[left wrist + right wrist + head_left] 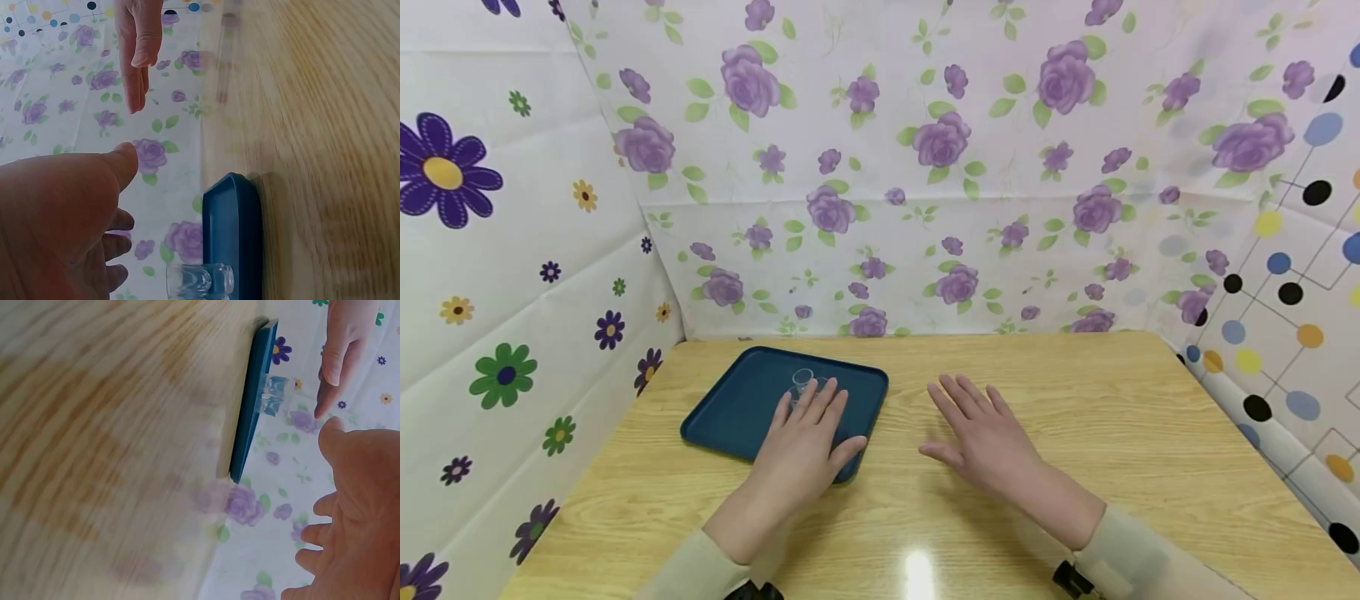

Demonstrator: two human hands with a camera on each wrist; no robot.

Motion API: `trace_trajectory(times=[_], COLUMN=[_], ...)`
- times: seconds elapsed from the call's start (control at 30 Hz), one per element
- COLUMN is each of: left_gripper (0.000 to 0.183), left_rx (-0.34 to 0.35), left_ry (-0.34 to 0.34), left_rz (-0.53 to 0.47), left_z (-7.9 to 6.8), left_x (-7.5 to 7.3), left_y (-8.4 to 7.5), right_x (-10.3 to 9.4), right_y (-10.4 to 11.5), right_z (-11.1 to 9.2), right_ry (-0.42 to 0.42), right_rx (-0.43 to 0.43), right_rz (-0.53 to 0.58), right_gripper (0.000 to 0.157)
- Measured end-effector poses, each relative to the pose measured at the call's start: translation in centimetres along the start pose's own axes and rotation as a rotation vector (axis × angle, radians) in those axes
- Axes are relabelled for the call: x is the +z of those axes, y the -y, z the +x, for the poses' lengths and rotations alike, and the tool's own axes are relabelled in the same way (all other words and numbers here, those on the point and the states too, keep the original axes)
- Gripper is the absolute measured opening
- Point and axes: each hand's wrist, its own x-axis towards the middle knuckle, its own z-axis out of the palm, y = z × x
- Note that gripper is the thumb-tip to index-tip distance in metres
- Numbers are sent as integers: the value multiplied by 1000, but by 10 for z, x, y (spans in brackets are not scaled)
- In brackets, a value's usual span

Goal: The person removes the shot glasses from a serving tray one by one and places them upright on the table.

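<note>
A dark blue tray (pixel 730 408) lies on the left half of the wooden table. On it stand several small clear glasses (pixel 802 377), partly hidden behind my left fingers in the head view; the left wrist view shows one glass (pixel 199 279) near the tray's rim (pixel 250 231). My left hand (pixel 801 446) hovers above the tray's near right part, fingers extended, holding nothing. To the right of the tray, my right hand (pixel 988 433) is held over bare wood, its fingers straight and thumb apart. In the right wrist view, clear glasses (pixel 274 395) rise from the tray (pixel 253 406).
The light wooden table (pixel 1075 400) runs back to a curtain (pixel 895 250) with purple roses. A flower-patterned sheet (pixel 527 275) hangs on the left, and a dotted one (pixel 1285 333) on the right. Dark bands circle both wrists.
</note>
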Motion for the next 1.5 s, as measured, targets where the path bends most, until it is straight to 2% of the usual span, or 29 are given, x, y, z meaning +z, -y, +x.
trace_trajectory(times=[0.5,0.83,1.23,1.5], left_gripper=[79,78,78,78], left_rx=[-59,-81,-138,-178], left_ry=[17,-16,-21,-9], left_rz=[-37,-32,-15,-23], left_z=[-5,-8,-11,-11], left_x=[-5,-6,-13,-16], left_y=[20,31,47,58], right_x=[8,12,21,19], right_y=[11,25,37,50], right_z=[11,20,28,32], right_ry=[79,147,168,193], right_rx=[-12,-15,-89,-114], right_rz=[31,23,57,80], right_gripper=[87,84,85,83])
